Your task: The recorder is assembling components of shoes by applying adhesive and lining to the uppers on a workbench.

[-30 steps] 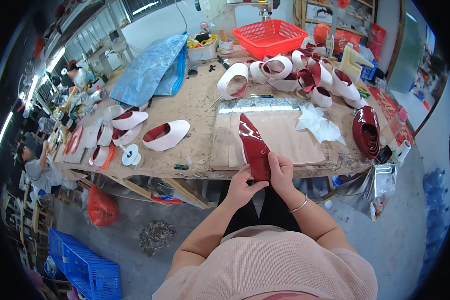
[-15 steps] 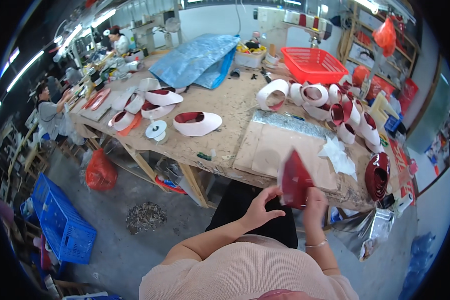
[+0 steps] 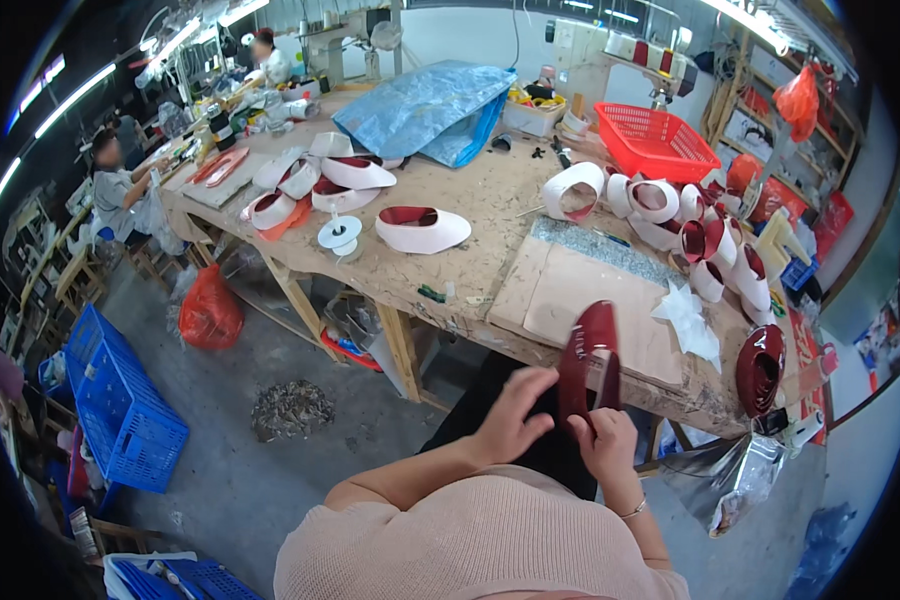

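The glossy dark-red shoe upper (image 3: 574,375) is in the person's right hand (image 3: 608,442), over the near edge of the workbench (image 3: 470,185), with its closed end pointing to about twelve o'clock and its opening in view. The right hand grips it at its six o'clock end, the thumb pressed on the near part; the other fingers are partly hidden, so how far they curl cannot be told. A bracelet (image 3: 636,508) circles the right wrist. The left hand (image 3: 513,417) sits at the upper's eight o'clock, open, its fingers loosely extended and the thumb apart, gripping nothing; whether its fingertips touch the upper cannot be told.

Seen from the upper, a flat beige board (image 3: 542,300) lies at twelve o'clock, a crumpled white sheet (image 3: 687,322) at two, and a nested stack of dark-red uppers (image 3: 760,372) at three. A pale pink upper with red lining (image 3: 423,234) and, farther out, a white spool (image 3: 339,238) stand at ten. The blue plastic sheet (image 3: 415,110) lies toward eleven; a red plastic basket (image 3: 650,150) is between twelve and one.
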Motion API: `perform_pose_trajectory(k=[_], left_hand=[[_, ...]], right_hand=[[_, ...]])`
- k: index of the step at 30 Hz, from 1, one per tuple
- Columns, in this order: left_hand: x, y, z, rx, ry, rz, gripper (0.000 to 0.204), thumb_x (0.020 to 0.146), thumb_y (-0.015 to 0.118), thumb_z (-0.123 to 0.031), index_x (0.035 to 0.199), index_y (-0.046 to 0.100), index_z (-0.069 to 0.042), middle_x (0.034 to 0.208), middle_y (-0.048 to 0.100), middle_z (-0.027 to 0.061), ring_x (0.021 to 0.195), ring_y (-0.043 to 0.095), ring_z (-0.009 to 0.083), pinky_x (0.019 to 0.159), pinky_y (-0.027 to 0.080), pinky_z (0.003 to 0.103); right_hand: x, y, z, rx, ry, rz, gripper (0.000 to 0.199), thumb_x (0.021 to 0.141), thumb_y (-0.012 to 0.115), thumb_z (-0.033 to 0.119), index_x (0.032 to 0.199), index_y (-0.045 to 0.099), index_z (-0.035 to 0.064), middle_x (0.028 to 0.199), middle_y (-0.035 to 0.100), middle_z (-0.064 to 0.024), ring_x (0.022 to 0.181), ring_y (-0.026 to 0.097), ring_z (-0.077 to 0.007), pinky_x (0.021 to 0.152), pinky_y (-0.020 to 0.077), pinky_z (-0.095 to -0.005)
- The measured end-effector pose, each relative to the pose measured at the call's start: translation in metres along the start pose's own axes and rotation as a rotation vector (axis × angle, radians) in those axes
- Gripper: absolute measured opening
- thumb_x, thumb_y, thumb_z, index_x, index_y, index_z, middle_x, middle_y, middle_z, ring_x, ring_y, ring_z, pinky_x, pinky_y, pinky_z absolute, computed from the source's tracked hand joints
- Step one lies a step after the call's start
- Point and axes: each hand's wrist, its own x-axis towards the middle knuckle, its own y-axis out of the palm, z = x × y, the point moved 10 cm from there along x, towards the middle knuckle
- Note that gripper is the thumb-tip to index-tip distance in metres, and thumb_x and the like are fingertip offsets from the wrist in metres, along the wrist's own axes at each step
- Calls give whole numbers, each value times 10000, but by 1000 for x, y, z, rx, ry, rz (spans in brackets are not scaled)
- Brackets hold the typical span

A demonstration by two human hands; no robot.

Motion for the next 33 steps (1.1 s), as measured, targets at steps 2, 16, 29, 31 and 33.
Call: perform_pose_trajectory(k=[2,16,29,31,33], left_hand=[[-18,34,-11,36,84,119,692,909,550,-452,1389,348,3,1354,369,213,1280,353,374,1069,285,438],[-28,107,54,-1083,-592,349,410,778,709,47,1163,598,-41,1146,607,40,1087,544,146,979,413,310],[22,84,51,-581,-246,251,315,785,728,-41,1084,629,-34,1111,593,103,1041,564,244,910,441,342],[21,84,51,-476,-159,194,310,782,735,-59,1073,631,-44,1078,590,108,1013,572,254,884,457,344],[-7,100,68,-335,-7,170,323,776,743,-74,1078,627,-58,1047,584,114,984,578,263,862,471,345]], right_hand=[[-4,2,7,83,1,6,336,795,696,286,629,492,78,595,505,-87,564,514,-280,557,390,-384],[-16,-1,-33,450,70,-388,451,962,447,338,691,524,-13,624,484,-120,527,473,-251,484,349,-337],[16,-3,-60,505,65,-381,443,946,487,333,679,502,-20,625,502,-127,526,492,-249,491,382,-317],[12,-15,-63,476,28,-486,391,924,542,281,653,482,5,599,477,-115,508,464,-259,482,368,-336],[-1,-30,-76,341,23,-549,412,934,533,302,650,458,11,618,478,-129,539,477,-279,514,383,-358]])
